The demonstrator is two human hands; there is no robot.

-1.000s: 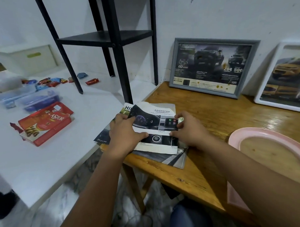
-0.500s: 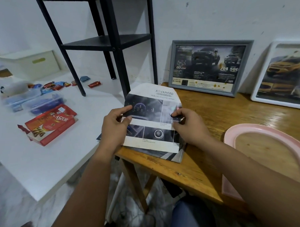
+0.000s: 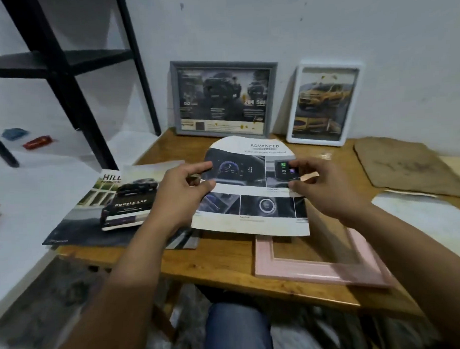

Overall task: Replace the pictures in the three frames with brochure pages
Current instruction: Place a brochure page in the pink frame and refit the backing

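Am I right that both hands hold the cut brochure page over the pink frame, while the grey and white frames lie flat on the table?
Not quite. In the head view, the grey frame and white frame stand leaning against the wall. Both hands do hold the brochure page over the pink frame.

You've got three picture frames: grey (image 3: 224,98), white (image 3: 324,104), pink (image 3: 321,267). One loose brochure page (image 3: 253,189). Two brochures (image 3: 115,204). Two wrapped candies (image 3: 37,142). Two hands (image 3: 184,191).
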